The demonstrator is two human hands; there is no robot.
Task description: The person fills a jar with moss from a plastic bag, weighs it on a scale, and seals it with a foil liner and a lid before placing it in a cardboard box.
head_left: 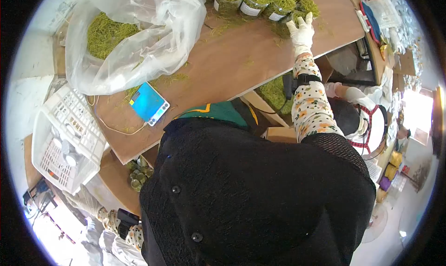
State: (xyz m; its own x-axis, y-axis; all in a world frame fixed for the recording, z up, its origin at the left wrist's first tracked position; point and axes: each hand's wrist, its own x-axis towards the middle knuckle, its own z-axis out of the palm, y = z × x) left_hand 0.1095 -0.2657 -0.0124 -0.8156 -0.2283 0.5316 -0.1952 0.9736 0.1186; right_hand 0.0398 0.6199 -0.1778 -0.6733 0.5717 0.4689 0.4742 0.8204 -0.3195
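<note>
My right hand [302,32], in a white glove, reaches to the table's far side. Its fingers are spread and touch the green, stringy plant stuff on the nearest jar [284,30], which they partly cover. Beside it stand several clear jars with white labels, heaped with the same strands, among them one jar [251,8]. My left hand [86,200], also gloved, hangs low at the left beside the table, near a white plastic basket [95,147]. Its fingers are too faint to make out.
A large clear plastic bag [179,43] of green strands stands on the brown table [223,66]. A blue phone [149,104] with a cable lies near the edge. Below are a box of green strands [273,95] and small jars [139,174]. Another person [355,96] is at the right.
</note>
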